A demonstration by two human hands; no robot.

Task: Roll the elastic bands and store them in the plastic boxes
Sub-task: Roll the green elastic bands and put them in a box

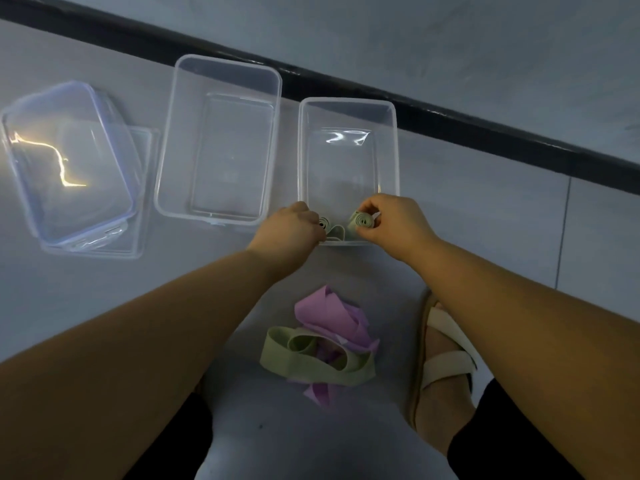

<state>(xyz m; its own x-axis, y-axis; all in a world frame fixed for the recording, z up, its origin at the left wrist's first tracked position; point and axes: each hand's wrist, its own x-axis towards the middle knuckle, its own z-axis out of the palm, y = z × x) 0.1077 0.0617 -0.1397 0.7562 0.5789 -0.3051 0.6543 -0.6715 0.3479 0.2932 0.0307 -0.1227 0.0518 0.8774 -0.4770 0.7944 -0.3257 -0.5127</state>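
As left hand (298, 225) and right hand (388, 220) each pinch a roll (363, 221) at the box's (348, 102) near end, both look soft, springy. Grip across the coil.

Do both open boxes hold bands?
No, only the right box holds green rolls; the left box shows just its bare bottom.

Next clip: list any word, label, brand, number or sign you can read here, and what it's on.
None can be read. The empty box, the right box, the stacked lids, the rolled green bands and the loose bands show no print. Bright squiggles on the lids and the right box are reflections, not writing.
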